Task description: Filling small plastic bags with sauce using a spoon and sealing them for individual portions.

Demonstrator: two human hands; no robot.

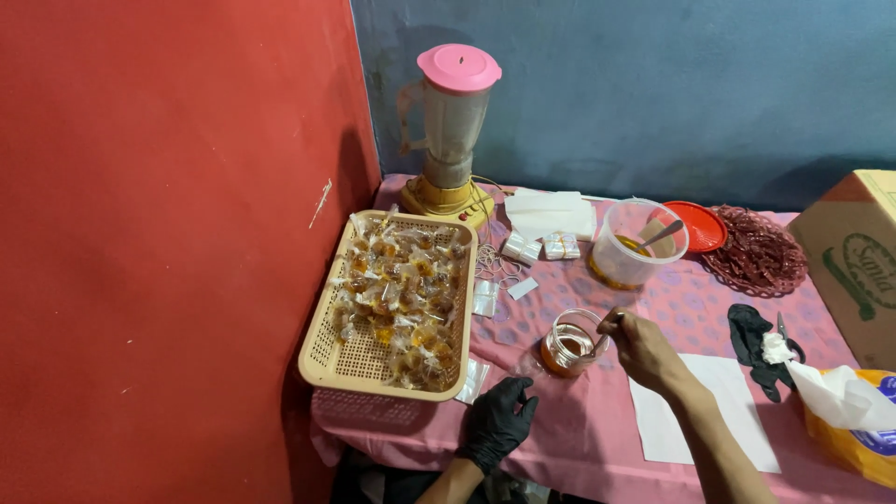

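Note:
My left hand [499, 420], in a black glove, rests on the pink tablecloth [560, 439] near the front edge, fingers slightly curled, pinching a small clear plastic bag [525, 366]. My bare right hand [639, 345] holds a spoon [605, 338] that dips into a small glass jar [571, 343] of amber-brown liquid. Left of the jar stands a beige plastic basket [322, 359] filled with several small tied bags of amber liquid.
A blender with a pink lid [453, 131] stands at the back. A clear tub [635, 245] holds amber liquid and a spoon. Nearby lie a red lid [695, 226], a red mesh [756, 252], white paper [719, 411], a black glove [756, 345], scissors, a cardboard box [854, 261].

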